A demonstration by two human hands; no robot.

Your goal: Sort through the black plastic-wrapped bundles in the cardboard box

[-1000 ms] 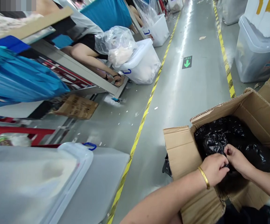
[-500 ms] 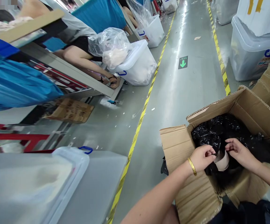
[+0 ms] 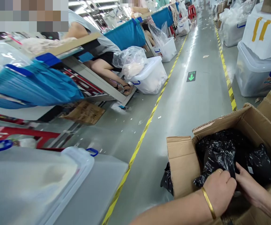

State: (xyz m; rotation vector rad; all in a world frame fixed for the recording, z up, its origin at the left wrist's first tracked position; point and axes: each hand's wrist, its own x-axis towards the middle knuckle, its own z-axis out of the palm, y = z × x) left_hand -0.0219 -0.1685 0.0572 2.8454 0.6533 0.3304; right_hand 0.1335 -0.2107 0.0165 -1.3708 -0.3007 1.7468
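Observation:
An open cardboard box point(image 3: 183, 165) stands in front of me at the lower right, with a black plastic bag point(image 3: 219, 153) gathered inside it. My left hand point(image 3: 221, 190), with a gold bracelet on its wrist, is closed on a fold of the bag, its fingertips turned away from view. Close beside it, my right hand point(image 3: 249, 186) pinches the same bag, thumb uppermost. A small pale patch shows beneath the hands, mostly covered. Dark material with a small white tag point(image 3: 250, 170) lies to the right in the box.
Left of me is a translucent plastic bin point(image 3: 79, 175). Yellow-black floor tape point(image 3: 147, 125) edges the aisle. A lidded bin point(image 3: 254, 75) stands at right, with another on top. Across the aisle, a person in sandals point(image 3: 127, 89) sits at a workbench beside a white bin point(image 3: 151, 78).
Both hands have moved lower and closer together, closing on the black bag. The pale cylindrical thing seen between them earlier is now almost hidden. The view has tilted up.

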